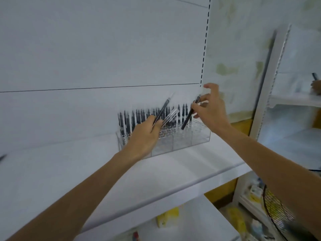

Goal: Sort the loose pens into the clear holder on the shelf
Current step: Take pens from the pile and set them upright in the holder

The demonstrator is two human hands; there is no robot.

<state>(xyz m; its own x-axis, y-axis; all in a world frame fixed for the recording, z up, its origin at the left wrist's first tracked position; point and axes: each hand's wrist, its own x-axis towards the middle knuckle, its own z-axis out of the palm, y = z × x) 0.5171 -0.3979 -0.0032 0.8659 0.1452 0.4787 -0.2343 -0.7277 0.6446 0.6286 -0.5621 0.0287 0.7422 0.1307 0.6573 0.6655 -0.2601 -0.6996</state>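
In the head view, the clear holder [182, 141] stands at the middle of the frame on the white shelf [121, 180], close to the back panel. Its rear rows, from the left end almost to the right, are filled with upright pens [139, 117]. The front holes and the right end look open, so I judge the sorting about half done, though blur hides any count. The left hand [145, 136], just left of centre and in front of the holder, has its fingers curled round a small bundle of pens [165, 112] that fans up and to the right; these are not yet in the holder. The right hand [210, 108], right of centre above the holder's right end, pinches a single dark pen [188, 117] between thumb and fingers, the other fingers spread loosely. The pen slants with its lower tip just over the open holes — not seated, as far as I can tell. A dark streak [2, 157] at the far left edge may be another loose pen — too blurred to say.
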